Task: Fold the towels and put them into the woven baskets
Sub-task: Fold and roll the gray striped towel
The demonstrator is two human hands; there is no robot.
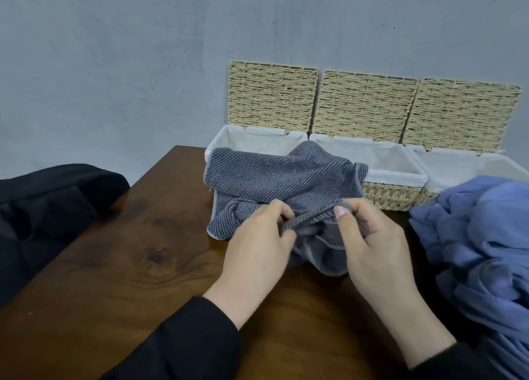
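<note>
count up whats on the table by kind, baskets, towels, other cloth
Woven baskets, lids open: 3, left, middle, right
Grey striped towel, held by the left hand and the right hand: 1
Blue cloth pile: 1
Black fabric at the left edge: 1
Total: 6
</note>
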